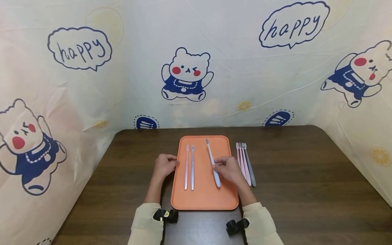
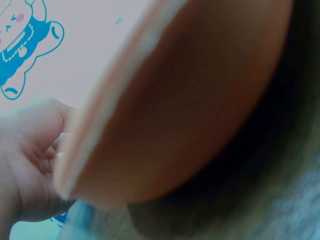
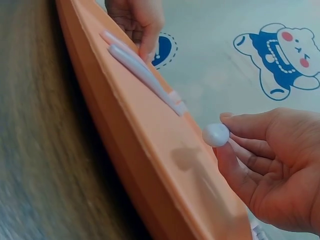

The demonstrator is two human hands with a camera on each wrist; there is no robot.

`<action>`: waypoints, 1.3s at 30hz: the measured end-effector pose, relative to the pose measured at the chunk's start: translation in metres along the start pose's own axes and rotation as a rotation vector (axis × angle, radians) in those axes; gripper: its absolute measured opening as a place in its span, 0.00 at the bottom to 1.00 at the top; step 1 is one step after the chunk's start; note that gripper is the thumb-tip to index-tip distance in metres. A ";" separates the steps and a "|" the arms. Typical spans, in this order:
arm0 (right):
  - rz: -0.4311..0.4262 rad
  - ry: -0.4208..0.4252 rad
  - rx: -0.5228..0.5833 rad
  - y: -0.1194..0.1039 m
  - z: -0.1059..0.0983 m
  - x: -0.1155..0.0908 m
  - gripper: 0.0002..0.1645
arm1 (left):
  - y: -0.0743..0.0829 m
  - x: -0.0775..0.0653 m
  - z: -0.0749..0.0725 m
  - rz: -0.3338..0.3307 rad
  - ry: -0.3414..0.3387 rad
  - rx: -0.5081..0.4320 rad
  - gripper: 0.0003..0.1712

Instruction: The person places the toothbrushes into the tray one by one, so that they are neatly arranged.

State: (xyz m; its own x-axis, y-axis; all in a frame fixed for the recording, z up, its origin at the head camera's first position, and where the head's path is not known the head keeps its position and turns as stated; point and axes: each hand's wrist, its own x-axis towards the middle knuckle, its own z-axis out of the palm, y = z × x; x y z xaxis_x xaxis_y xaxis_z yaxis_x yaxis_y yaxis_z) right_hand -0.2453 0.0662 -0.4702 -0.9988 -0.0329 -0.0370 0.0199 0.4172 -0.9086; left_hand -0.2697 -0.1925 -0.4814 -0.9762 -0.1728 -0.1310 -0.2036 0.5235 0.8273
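An orange tray [image 1: 202,200] lies on the table with a pink toothbrush [image 1: 186,170] and a blue toothbrush [image 1: 192,170] side by side on its left half. My left hand [image 1: 165,165] grips the tray's left rim; in the left wrist view the tray wall covers part of the fingers. Between thumb and fingertips my right hand [image 1: 228,167] pinches a light blue toothbrush [image 1: 216,178], bristle end pointing away. It is held above the tray's right half, and the right wrist view shows its rounded handle end [image 3: 216,135] with a shadow on the tray below.
Several more toothbrushes [image 1: 245,166], pink, purple and dark grey, lie close together on the brown table [image 1: 306,190] just right of the tray. A printed cloth [image 1: 232,78] with cartoon bears hangs around the back and sides of the table.
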 end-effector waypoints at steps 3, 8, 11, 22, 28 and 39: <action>0.009 -0.006 0.008 0.001 0.003 0.000 0.09 | -0.001 0.000 0.001 0.005 0.000 -0.005 0.16; 0.022 -0.013 0.014 0.000 0.009 0.000 0.10 | -0.001 0.000 0.000 0.014 0.004 -0.008 0.15; 0.025 -0.015 0.007 -0.002 0.013 -0.001 0.10 | -0.001 -0.001 -0.003 0.009 0.006 -0.007 0.15; 0.034 -0.031 -0.001 -0.006 0.025 -0.007 0.11 | -0.002 -0.004 -0.002 -0.002 0.012 -0.003 0.15; 0.040 -0.029 0.005 -0.007 0.028 -0.009 0.12 | -0.001 -0.003 0.000 0.024 0.015 -0.023 0.14; 0.065 -0.038 0.031 -0.007 0.037 -0.007 0.13 | 0.000 -0.003 0.001 0.016 0.018 -0.013 0.14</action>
State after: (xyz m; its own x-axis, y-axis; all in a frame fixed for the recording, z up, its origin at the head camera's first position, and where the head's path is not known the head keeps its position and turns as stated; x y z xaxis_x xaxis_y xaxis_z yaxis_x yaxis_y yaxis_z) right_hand -0.2369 0.0298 -0.4790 -0.9929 -0.0409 -0.1118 0.0870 0.3916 -0.9160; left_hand -0.2668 -0.1911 -0.4813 -0.9778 -0.1798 -0.1074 -0.1867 0.5159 0.8361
